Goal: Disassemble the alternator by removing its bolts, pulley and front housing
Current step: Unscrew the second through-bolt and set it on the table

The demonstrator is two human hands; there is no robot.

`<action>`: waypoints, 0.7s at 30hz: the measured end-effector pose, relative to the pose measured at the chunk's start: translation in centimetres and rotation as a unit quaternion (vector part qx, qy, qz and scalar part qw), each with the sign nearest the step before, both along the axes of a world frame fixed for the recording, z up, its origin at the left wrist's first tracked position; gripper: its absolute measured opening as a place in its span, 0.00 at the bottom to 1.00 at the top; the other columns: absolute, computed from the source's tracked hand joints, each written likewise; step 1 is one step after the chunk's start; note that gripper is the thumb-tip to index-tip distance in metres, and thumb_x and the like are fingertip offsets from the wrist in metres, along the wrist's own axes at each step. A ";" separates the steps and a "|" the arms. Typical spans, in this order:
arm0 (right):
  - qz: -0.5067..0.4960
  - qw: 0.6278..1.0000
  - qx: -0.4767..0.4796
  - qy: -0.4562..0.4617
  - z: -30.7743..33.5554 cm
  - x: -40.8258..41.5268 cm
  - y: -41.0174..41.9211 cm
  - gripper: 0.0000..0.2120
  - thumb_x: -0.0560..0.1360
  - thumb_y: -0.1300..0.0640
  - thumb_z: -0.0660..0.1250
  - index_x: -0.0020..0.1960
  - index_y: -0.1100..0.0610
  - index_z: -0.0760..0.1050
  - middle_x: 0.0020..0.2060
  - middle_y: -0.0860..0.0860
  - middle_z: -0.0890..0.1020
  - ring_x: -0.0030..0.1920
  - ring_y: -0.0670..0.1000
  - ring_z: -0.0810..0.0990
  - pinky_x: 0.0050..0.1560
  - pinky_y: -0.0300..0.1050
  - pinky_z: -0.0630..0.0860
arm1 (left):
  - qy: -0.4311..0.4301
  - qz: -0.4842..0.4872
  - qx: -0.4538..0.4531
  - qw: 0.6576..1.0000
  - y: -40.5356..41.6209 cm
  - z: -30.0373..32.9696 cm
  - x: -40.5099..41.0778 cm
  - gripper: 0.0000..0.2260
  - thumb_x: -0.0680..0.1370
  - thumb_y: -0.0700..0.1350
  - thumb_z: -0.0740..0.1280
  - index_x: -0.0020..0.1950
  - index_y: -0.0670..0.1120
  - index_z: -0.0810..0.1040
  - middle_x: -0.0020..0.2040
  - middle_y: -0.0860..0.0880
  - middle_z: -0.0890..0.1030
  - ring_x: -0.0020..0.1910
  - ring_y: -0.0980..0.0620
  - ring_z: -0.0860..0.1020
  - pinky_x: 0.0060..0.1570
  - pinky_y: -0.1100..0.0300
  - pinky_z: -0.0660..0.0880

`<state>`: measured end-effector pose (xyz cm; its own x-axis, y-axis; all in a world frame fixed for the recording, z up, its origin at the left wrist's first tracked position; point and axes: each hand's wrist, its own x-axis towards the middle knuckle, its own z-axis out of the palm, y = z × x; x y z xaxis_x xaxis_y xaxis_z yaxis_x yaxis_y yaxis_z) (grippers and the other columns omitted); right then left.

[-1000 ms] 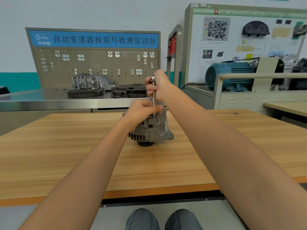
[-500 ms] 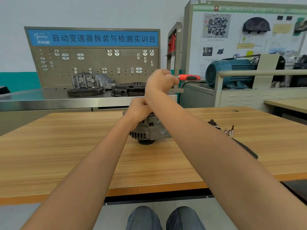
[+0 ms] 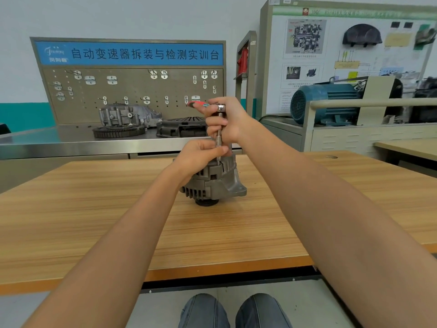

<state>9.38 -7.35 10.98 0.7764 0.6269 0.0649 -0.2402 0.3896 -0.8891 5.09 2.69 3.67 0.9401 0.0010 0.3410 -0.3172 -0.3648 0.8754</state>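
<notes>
Loosening a through-bolt looks like the step in hand. The alternator (image 3: 214,183) stands pulley-down near the middle of the wooden surface (image 3: 82,209). The right hand (image 3: 227,119) has its grip clamped round the ratchet (image 3: 221,107) head and the top of the extension bar (image 3: 218,143); the left hand (image 3: 201,157) pinches the bar low down while resting on the housing. Keeping the bar upright and square on the bolt, with short handle swings and the left hand bracing the body, should stop slipping.
</notes>
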 end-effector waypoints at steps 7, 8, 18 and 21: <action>-0.442 0.893 0.081 0.007 -0.3 -2.1 3.8 0.06 0.81 0.58 0.50 0.52 0.61 0.60 0.32 0.51 0.68 0.27 0.46 0.66 0.25 0.35 0.63 | -0.030 0.075 0.019 0.997 -0.4 -0.1 0.1 0.13 0.76 0.37 0.65 0.34 0.50 0.77 0.26 0.57 0.79 0.29 0.61 0.76 0.31 0.69 0.73; -0.419 0.907 0.045 0.009 -0.1 -1.8 3.5 0.07 0.81 0.58 0.51 0.49 0.61 0.62 0.32 0.51 0.69 0.27 0.46 0.65 0.25 0.36 0.62 | -0.031 0.058 0.007 0.998 -0.4 -0.1 0.0 0.12 0.76 0.38 0.66 0.35 0.51 0.79 0.28 0.59 0.81 0.32 0.63 0.78 0.35 0.71 0.74; 0.018 0.999 -0.024 -0.030 0.1 -0.3 0.5 0.13 0.79 0.57 0.52 0.47 0.62 0.73 0.19 0.44 0.68 0.15 0.42 0.57 0.18 0.34 0.53 | 0.000 0.010 0.003 1.000 -0.3 0.1 -0.2 0.04 0.76 0.44 0.69 0.45 0.50 0.84 0.45 0.54 0.85 0.48 0.60 0.81 0.45 0.72 0.73; -0.178 0.984 -0.006 -0.016 -0.1 -1.3 2.0 0.08 0.79 0.59 0.52 0.48 0.60 0.69 0.26 0.47 0.73 0.19 0.44 0.61 0.21 0.36 0.58 | -0.009 0.042 0.007 0.999 -0.5 0.1 -0.2 0.07 0.76 0.42 0.69 0.38 0.50 0.82 0.37 0.56 0.84 0.41 0.58 0.80 0.44 0.67 0.73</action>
<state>8.13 -5.35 10.90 0.9445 0.3164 0.0879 -0.0616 0.4337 -0.8989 4.87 2.15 3.75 0.9305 0.0746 0.3585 -0.3006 -0.4035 0.8642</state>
